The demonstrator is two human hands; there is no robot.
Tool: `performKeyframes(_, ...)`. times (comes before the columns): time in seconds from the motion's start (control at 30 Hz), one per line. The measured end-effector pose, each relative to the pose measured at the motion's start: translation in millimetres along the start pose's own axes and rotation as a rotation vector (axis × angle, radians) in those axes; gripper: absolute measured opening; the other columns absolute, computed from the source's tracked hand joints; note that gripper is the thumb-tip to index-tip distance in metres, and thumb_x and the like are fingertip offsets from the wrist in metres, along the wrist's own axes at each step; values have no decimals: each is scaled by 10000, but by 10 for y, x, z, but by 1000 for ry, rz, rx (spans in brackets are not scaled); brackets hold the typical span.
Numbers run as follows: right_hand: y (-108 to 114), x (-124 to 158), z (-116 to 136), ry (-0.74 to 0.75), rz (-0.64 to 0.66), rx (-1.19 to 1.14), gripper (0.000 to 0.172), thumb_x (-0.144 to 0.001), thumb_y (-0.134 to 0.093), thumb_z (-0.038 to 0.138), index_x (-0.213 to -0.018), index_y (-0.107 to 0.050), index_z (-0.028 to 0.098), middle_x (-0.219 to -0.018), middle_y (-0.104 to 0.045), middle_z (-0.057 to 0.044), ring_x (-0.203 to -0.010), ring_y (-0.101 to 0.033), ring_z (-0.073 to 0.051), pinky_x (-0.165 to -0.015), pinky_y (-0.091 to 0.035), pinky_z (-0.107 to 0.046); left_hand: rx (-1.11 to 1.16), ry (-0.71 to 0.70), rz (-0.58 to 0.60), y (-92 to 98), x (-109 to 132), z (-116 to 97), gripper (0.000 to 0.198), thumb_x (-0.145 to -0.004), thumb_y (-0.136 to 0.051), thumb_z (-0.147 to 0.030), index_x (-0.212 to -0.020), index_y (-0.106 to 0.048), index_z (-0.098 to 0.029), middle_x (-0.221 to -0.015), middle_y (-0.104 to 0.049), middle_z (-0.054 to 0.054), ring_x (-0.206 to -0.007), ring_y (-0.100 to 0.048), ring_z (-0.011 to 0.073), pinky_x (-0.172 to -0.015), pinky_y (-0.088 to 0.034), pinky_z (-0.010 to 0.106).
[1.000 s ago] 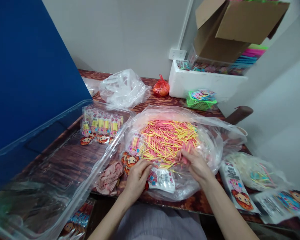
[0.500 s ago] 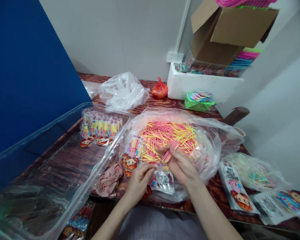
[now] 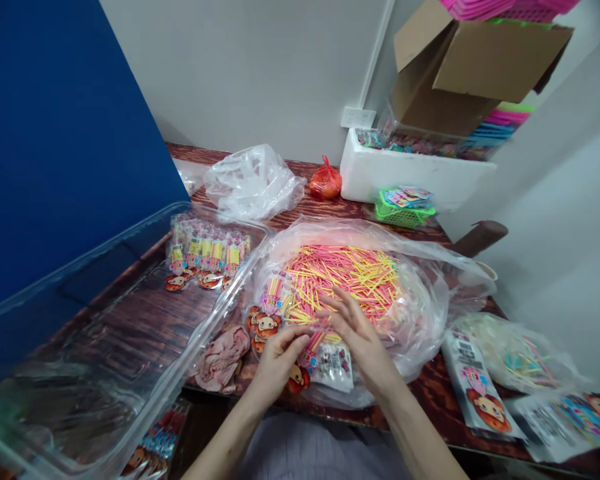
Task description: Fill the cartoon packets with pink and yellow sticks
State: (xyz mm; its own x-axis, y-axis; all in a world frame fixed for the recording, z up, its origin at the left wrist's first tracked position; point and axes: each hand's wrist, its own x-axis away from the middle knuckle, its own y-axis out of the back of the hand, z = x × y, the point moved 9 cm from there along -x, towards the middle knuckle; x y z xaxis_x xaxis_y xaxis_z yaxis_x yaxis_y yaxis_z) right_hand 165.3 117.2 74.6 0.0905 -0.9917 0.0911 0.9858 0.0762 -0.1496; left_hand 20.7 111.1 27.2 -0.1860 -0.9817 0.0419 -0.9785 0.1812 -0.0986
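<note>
My left hand (image 3: pixel 281 360) is closed, its thumb and forefinger pinching the edge of a clear printed packet (image 3: pixel 309 363) with a cartoon head at its lower end. Pink and yellow sticks (image 3: pixel 319 339) show at the packet, between my two hands. My right hand (image 3: pixel 356 337) is open, its fingers stretched out over the sticks; its thumb is partly hidden. Behind both hands, a large clear plastic bag (image 3: pixel 423 293) lies spread open, holding a heap of loose pink and yellow sticks (image 3: pixel 343 277). Several filled packets (image 3: pixel 273 293) lie left of the heap.
A clear plastic bin (image 3: pixel 207 327) at the left holds rows of filled packets (image 3: pixel 213 250). A pink cloth (image 3: pixel 223 358) lies beside it. Flat packets (image 3: pixel 483 387) are at the right. Behind stand a green basket (image 3: pixel 405 215), a white foam box (image 3: pixel 415 173) and a red bag (image 3: pixel 325 181).
The pink and yellow bundle that my right hand held is now down at the packet by my left hand. My right hand's fingers have straightened. The whole view has shifted slightly.
</note>
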Motion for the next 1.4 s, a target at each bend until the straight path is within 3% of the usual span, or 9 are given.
performKeyframes(0.17,-198,123,169,246,-45,405,213,-943,-513,350,-854,-657,221,-1160,-627,-64,-1150,-543,-214,-1016,-381,-372,68,19,-43,55,2,1,239,-814,-649,-361,-943,-723,-174,-990,-729,66,-954,-647,219,-898,-484,321)
performKeyframes(0.3,-421,213,142,272,8,379,181,-939,-529,311,-1082,-625,256,-1199,-616,-46,-1151,-543,-194,-991,-405,-344,156,12,-47,137,21,-4,230,-812,-676,-335,-993,-709,-198,-980,-717,37,-948,-639,187,-877,-477,273)
performKeyframes(0.47,162,101,74,198,-195,231,193,-944,-497,333,-1089,-584,241,-1040,-667,-43,-990,-619,-207,-844,-476,-338,187,79,-95,368,-68,-20,249,-755,-731,-331,-949,-690,-181,-869,-680,5,-793,-621,134,-755,-479,222)
performKeyframes(0.57,356,-16,-20,211,-152,665,124,-921,-513,229,-863,-620,201,-851,-642,-36,-857,-594,-210,-781,-454,-337,90,-11,-240,622,-275,-105,252,-771,-688,-352,-940,-655,-168,-866,-668,16,-792,-621,154,-762,-486,260)
performKeyframes(0.7,115,-39,-313,294,52,1360,137,-873,-538,94,-856,-653,166,-904,-634,-88,-913,-530,-251,-797,-415,-371,-495,-248,-486,809,-517,-273,216,-846,-564,-321,-976,-634,-163,-986,-659,89,-983,-594,256,-905,-460,409)
performKeyframes(0.8,-77,-42,-475,321,120,1693,122,-845,-564,84,-866,-668,144,-934,-627,-122,-910,-509,-278,-766,-392,-394,-892,-323,-545,732,-603,-265,274,-878,-515,-277,-1100,-610,-148,-1117,-635,139,-1104,-541,305,-994,-398,489)
performKeyframes(0.97,-291,-94,-473,393,270,1843,122,-835,-561,97,-849,-677,130,-915,-611,-141,-887,-491,-284,-737,-364,-404,-1062,-345,-584,703,-535,-260,460,-928,-464,-320,-1339,-458,-115,-1274,-567,185,-1178,-505,333,-992,-405,507)
performKeyframes(1.2,-354,-138,-556,373,326,1918,155,-816,-551,89,-910,-675,88,-872,-603,-153,-853,-490,-296,-714,-363,-412,-1003,-434,-532,466,-162,-536,437,-931,-495,-280,-1354,-452,-182,-1369,-474,156,-1269,-431,301,-1060,-352,495)
performKeyframes(1.4,-202,-165,-619,319,246,1845,171,-853,-495,79,-945,-638,98,-939,-617,-158,-886,-514,-298,-767,-369,-410,-837,-443,-279,45,126,-423,392,-934,-483,-188,-1325,-472,-223,-1339,-503,113,-1271,-447,245,-1059,-382,436)
